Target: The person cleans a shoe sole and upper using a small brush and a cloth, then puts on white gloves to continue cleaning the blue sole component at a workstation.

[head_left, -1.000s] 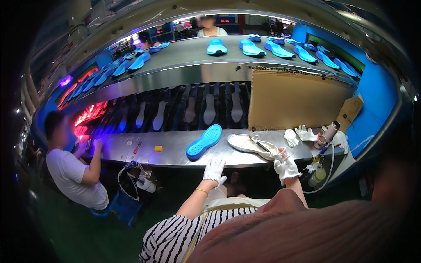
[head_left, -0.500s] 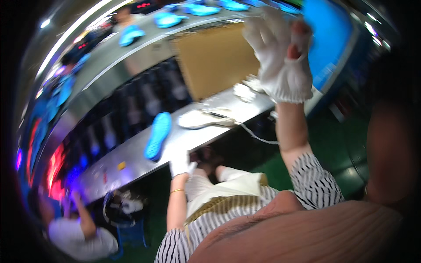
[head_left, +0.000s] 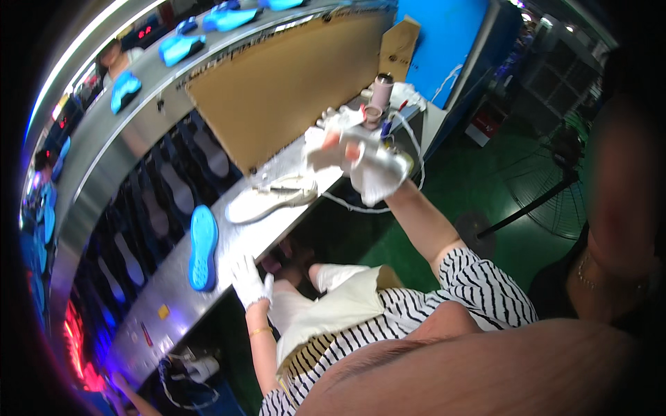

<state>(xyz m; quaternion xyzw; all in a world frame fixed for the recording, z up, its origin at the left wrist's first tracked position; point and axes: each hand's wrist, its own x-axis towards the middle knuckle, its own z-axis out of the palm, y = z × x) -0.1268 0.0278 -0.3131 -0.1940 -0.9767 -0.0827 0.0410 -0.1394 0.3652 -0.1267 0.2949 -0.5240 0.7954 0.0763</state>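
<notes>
One blue sole [head_left: 202, 248], aslant, dimpled end nearer

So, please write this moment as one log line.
Left hand: gloved, at edge of bench | Right hand: gloved, held out, grip unclear | Blue sole: on bench | White shoe: beside it

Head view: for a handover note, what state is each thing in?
Blue foot-shaped sole: lying on the grey metal bench.
White shoe upper: lying, dark slim tool across it.
Brown cardboard sheet: propped upright.
Pink dark-topped cylinder: standing.
Black caged fan: standing; running or not, cannot tell.
Left white-gloved hand: open, empty.
Right white-gloved hand: raised; grip unclear.
</notes>
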